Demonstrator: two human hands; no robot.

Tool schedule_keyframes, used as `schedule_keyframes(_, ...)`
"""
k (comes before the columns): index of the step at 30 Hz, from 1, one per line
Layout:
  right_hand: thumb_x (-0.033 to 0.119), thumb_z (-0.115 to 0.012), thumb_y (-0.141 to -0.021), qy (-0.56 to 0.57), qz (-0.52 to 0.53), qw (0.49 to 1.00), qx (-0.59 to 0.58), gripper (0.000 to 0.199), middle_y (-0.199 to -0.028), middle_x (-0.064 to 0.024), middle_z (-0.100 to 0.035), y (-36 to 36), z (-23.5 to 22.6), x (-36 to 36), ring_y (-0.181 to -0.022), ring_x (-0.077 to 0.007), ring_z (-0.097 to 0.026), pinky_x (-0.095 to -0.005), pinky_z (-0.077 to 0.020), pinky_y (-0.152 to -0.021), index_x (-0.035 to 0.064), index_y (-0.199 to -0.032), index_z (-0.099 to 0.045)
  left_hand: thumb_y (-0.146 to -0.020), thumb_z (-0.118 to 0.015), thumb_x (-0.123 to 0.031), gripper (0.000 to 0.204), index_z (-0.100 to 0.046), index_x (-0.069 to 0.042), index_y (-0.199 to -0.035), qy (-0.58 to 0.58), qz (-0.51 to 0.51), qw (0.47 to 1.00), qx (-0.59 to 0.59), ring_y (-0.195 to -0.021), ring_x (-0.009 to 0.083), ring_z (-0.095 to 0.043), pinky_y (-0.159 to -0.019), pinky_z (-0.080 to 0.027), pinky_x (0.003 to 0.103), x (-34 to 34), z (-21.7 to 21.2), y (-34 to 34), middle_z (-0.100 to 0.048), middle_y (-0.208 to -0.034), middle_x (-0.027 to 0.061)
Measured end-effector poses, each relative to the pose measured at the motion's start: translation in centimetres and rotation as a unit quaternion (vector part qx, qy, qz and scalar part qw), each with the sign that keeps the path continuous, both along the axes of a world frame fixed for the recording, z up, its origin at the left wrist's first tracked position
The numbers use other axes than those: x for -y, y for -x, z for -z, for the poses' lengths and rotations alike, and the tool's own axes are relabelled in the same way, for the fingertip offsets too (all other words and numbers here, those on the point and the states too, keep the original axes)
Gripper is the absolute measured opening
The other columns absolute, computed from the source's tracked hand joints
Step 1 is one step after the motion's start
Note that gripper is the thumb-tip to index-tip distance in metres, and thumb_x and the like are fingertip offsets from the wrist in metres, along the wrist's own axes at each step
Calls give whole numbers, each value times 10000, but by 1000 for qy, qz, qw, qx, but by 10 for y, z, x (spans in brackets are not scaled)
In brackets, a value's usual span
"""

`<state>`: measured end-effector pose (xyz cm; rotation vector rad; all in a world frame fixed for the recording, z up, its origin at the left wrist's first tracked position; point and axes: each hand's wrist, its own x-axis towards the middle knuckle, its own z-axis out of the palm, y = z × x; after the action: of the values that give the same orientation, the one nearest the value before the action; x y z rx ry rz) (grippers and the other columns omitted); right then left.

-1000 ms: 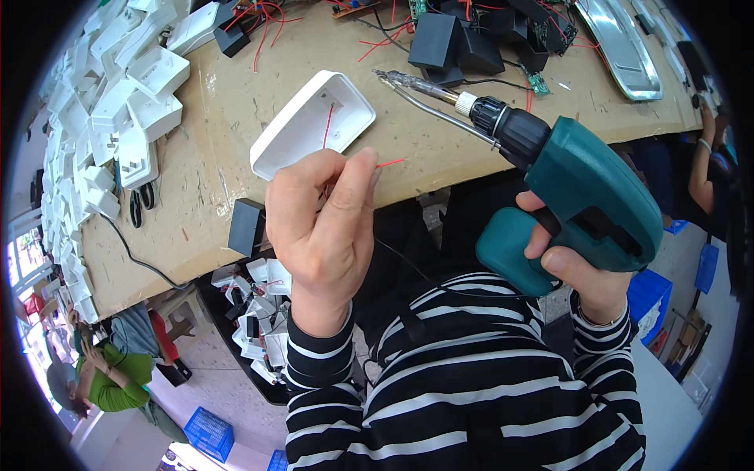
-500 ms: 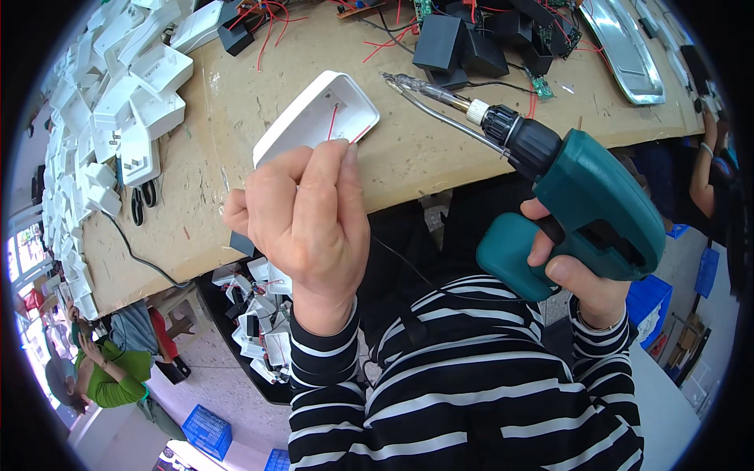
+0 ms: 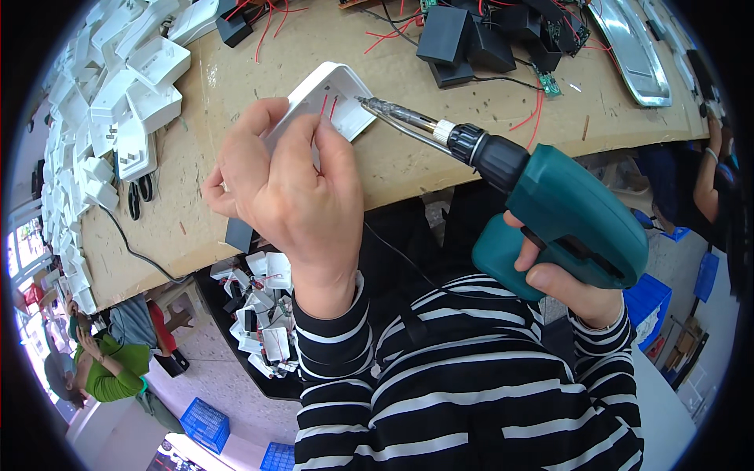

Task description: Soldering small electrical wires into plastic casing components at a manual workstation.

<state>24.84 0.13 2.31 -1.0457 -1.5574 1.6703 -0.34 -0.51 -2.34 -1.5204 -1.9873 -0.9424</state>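
A white plastic case point(image 3: 355, 86) lies on the table with its hollow side up, two red wires rising inside it. My left hand point(image 3: 290, 177) grips its near left side with bent fingers, which hide that part of the case. My right hand point(image 3: 569, 282) is wrapped around the handle of a teal soldering gun point(image 3: 581, 220), a finger near the trigger. The gun's metal tip, with a thin curved tube beside it, points left over the case's right rim, close to the red wires. I cannot tell whether the tip touches anything.
White plastic cases point(image 3: 118, 94) pile up at the left, with black-handled scissors point(image 3: 140, 196) beside them. Black boxes point(image 3: 444, 39), circuit boards and red wires lie at the back, near a metal tray point(image 3: 628, 59). Below the table edge stands a black bin point(image 3: 228, 330) of parts. Other people work nearby.
The soldering gun has moved left and its tip down to the case's right rim. My left hand has gone from pinching a red wire to the case's side.
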Motion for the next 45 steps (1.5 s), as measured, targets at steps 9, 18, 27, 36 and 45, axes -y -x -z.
schedule_keyframes(9, 41, -808, -726, -21, 5, 999, 40, 447, -839, -81, -664, 8, -1, -6, -720, -130, -653, -245, -521, -656, -70, -1117, -621, -689, -693, -49, 83, -698, -56, -771, 0, 4, 1000, 17, -876, 201, -559, -803, -296, 365, -4, 0, 1, -624, -937, 45)
schedule_keyframes(18, 82, -821, -724, -35, -13, 997, 71, 372, -792, -54, -674, 12, -1, -16, -698, -131, -646, -244, -514, -646, -19, -1046, -665, -691, -689, -40, 87, -706, -39, -777, 18, 7, 999, 41, -884, 199, -554, -826, -314, 355, -5, -5, 0, -613, -914, 37)
schedule_keyframes(27, 128, -828, -728, -56, -21, 994, 86, 335, -781, -42, -665, 15, -1, -22, -676, -133, -625, -247, -497, -622, 5, -998, -673, -697, -691, -50, 87, -710, -35, -781, 28, 6, 998, 48, -889, 193, -553, -828, -315, 352, -5, -6, 1, -613, -912, 31)
schedule_keyframes(36, 134, -836, -721, -42, -1, 997, 66, 346, -772, -41, -658, 23, -3, -25, -679, -130, -624, -240, -498, -627, -1, -994, -671, -699, -695, -45, 76, -706, -43, -774, 32, 5, 998, 53, -876, 193, -548, -808, -315, 352, -6, -7, 1, -612, -913, 28)
schedule_keyframes(45, 139, -846, -709, -99, -17, 991, 92, 361, -783, -39, -658, 21, 0, -30, -686, -122, -630, -238, -502, -635, 1, -994, -674, -706, -691, -45, 70, -704, -45, -775, 34, 4, 998, 49, -874, 197, -543, -805, -312, 354, -5, -7, 1, -611, -934, 35)
